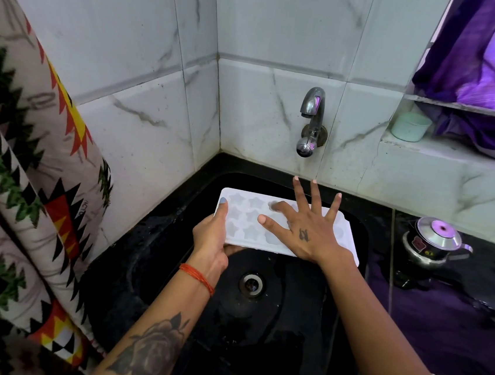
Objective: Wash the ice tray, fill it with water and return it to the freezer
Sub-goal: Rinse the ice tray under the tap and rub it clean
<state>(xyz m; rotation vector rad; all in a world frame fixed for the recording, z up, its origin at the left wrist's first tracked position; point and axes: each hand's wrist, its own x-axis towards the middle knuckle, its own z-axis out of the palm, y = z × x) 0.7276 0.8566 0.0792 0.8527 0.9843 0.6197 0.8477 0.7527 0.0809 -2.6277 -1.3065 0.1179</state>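
The white ice tray (266, 229) sits held above the black sink (155, 238), star-shaped cells facing up, not resting on the basin. Left hand (212, 244) grips the tray's near-left corner, thumb on top along the left edge, the other fingers curled underneath. Right hand (303, 226) lies over the tray with fingers spread wide and straight, palm down, holding nothing; whether the fingertips actually press the cells or hover just above, cannot tell. The tap (312, 114) is on the wall beyond the right fingertips, and no water stream is visible from it. The drain (250, 284) is below the left wrist side, nearer the body than the tray. Likely step: rubbing the cells clean, early in the task. Risks: tray is carried by one corner only, so a hard push from the right palm could tip the far-right end down and twist it out of the left grip into the sink. A wet tray would slip more easily. Reaching for the tap handle would leave one hand supporting it. A steel kettle (436, 240) stands on the counter right of the right hand, near enough for an elbow to knock.
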